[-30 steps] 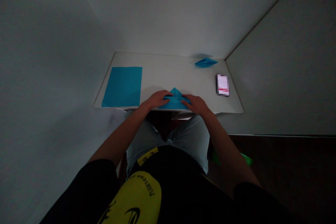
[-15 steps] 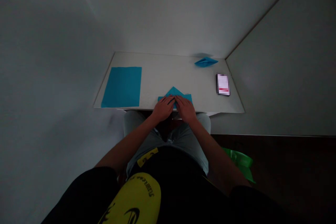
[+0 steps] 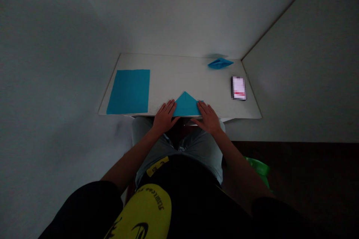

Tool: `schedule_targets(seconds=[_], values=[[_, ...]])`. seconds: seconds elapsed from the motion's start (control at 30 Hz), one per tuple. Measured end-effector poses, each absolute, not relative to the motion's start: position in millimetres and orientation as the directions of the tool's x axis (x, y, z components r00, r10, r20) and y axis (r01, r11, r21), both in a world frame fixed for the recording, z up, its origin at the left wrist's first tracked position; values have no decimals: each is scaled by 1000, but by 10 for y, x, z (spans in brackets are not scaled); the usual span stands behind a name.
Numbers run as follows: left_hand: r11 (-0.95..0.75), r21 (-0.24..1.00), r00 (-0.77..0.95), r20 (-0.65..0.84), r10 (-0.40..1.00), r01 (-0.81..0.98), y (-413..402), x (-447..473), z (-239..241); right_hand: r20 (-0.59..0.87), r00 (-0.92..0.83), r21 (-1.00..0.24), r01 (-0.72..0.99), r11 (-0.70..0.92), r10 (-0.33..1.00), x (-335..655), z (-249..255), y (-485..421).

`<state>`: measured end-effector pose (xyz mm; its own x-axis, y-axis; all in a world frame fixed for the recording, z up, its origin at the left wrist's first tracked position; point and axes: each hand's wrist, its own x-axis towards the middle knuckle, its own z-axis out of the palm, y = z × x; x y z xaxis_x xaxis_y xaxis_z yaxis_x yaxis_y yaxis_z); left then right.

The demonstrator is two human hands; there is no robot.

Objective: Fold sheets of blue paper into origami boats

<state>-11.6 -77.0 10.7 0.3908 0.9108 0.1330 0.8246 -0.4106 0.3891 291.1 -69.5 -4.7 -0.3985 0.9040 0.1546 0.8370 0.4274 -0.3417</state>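
A folded sheet of blue paper (image 3: 186, 105) lies at the table's front edge, its peak pointing away from me. My left hand (image 3: 165, 116) lies flat over its left corner, fingers stretched and thumb apart. Over the right corner rests my right hand (image 3: 209, 117), likewise outstretched with the thumb held off to the side. Both corners of the paper are hidden beneath the fingers. To the left lies a flat, unfolded blue sheet (image 3: 129, 92). A folded blue paper boat (image 3: 220, 63) sits at the back right.
The white table (image 3: 171, 78) meets a wall at its back and another at its right. A phone (image 3: 239, 87) with a lit, blurred screen lies near the right edge. A green plastic object (image 3: 259, 168) is on the floor at the lower right.
My hands have slid apart from the middle of the folded paper to its two side corners. More of the paper's face now shows between them.
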Motion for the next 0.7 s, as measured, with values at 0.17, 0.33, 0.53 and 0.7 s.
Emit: schedule_targets(seconds=[0.17,0.33,0.53,0.7], values=[[-429,416,420,119,900,801,-881,-311,63,148,-380,-356,841,407,913,3000,-104,-839],[-358,530,332,147,932,769,-755,-457,221,185,-254,-531,787,314,949,3007,-2,-823],[-189,710,75,189,979,678,-250,-490,482,186,-34,-824,540,174,982,2852,215,-316],[-70,681,40,59,997,729,27,-472,427,106,-68,-752,648,124,992,2835,125,75]])
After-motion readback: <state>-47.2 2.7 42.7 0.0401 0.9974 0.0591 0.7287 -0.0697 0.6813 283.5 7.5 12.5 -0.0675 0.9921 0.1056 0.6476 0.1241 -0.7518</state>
